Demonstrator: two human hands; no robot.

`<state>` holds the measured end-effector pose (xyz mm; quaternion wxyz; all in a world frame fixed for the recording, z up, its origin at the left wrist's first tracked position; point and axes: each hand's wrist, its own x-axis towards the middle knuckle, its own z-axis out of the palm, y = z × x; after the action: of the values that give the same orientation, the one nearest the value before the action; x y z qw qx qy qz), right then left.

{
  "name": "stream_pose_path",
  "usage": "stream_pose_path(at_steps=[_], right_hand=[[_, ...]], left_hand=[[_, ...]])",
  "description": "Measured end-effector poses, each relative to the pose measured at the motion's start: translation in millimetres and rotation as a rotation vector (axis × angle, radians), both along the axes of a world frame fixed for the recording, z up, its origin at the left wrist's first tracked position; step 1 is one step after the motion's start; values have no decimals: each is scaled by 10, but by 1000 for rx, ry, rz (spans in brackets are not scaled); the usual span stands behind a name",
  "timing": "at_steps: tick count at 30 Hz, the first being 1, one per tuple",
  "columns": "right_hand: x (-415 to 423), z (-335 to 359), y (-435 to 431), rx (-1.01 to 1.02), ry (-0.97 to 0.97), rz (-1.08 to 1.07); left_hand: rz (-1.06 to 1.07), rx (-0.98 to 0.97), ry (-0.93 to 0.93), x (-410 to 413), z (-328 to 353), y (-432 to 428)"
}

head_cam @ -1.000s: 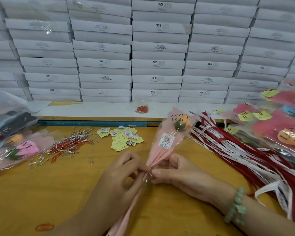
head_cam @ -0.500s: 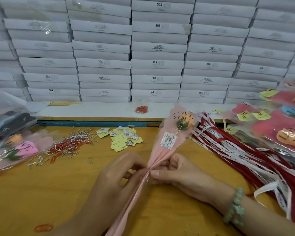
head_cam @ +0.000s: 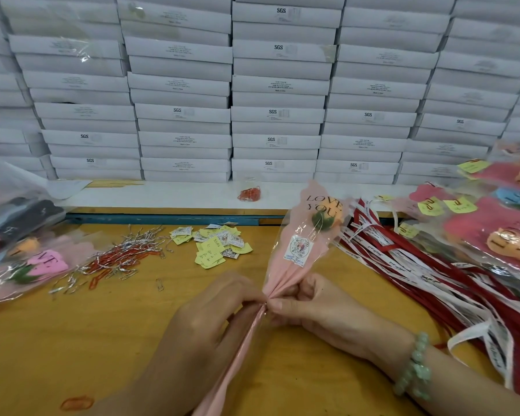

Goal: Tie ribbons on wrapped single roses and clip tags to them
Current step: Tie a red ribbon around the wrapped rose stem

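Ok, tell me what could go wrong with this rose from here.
1. The left hand and right hand both pinch the pink paper-and-cellophane wrapped rose at its gathered neck. Releasing either hand to fetch a ribbon may let the gathers loosen.
2. The heap of red and white ribbons looks tangled and runs partly under the plastic-wrapped flowers on the right. Pulling one strip could drag others along.

Two bare forearms without sleeves, pale green bead bracelet (head_cam: 415, 367) on right wrist, no rings
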<state>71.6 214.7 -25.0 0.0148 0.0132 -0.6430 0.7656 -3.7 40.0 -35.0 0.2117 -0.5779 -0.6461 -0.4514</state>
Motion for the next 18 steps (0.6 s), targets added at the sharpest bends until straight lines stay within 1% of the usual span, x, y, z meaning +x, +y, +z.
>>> stream_pose_path(at_steps=[5,10,12,16,18], right_hand=[[-10,7,10,8,2,15],[-6,18,6,51,11,21],[-5,17,-1,62,16,27],[-17,-24,4,53,17,13],[-26,-45,12,37,15,8]], left_hand=[[-10,4,-99,18,-2,-1],[-75,-4,-210,18,9,0],[-103,-23,-285,27,6,0],[-158,-102,-508,-11,-19,1],[-156,-146,-562,-56,-33,-1]])
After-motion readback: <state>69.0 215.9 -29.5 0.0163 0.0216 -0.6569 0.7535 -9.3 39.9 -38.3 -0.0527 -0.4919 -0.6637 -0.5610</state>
